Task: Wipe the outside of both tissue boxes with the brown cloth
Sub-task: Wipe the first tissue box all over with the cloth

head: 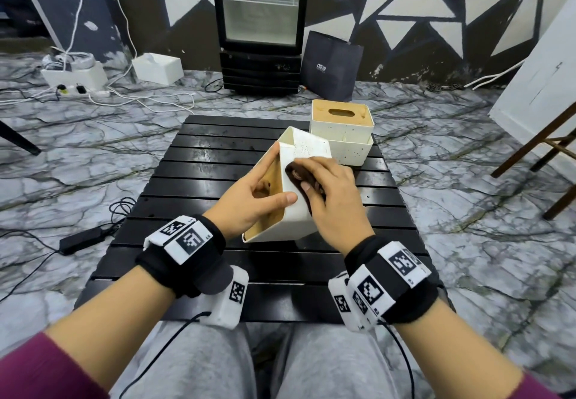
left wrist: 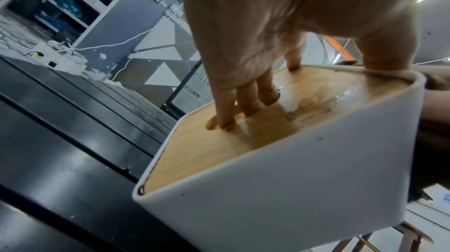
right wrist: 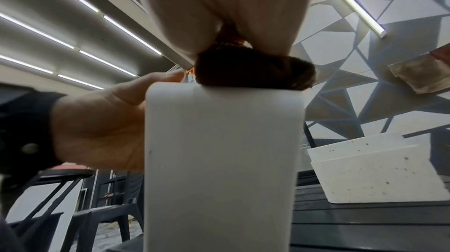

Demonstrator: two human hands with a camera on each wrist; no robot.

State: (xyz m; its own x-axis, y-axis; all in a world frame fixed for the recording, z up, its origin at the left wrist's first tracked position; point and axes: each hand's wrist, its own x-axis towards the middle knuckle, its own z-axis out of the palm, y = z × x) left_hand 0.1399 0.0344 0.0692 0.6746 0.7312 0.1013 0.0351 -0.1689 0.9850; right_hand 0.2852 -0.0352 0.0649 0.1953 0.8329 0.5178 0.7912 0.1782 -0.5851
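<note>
My right hand (head: pixel 335 194) is squeezing the one brown cloth (head: pixel 299 182), with my fingers curled round it. The cloth is bunched into a dark, fuzzy lump, and I am pressing it on a white side of the near tissue box (head: pixel 290 211).

My left hand (head: pixel 252 197) is holding that same box. Three of my fingers (left wrist: pixel 246 100) are poking into the long hole in its wooden lid, my thumb is lying over the box's edge, and my first finger is lying straight along the top rim.

I am counting two tissue boxes. The near one is tipped over on its side, so its lid is facing left. It is white with round corners, a light wood lid, and a few tiny dark dots. It is sitting in the middle of the black slatted worktop (head: pixel 174 186).

The second tissue box (head: pixel 342 132) is standing upright at the far right of the worktop, just behind the first. It is white with many little dark specks, and its wood lid with the long hole is facing up.
</note>
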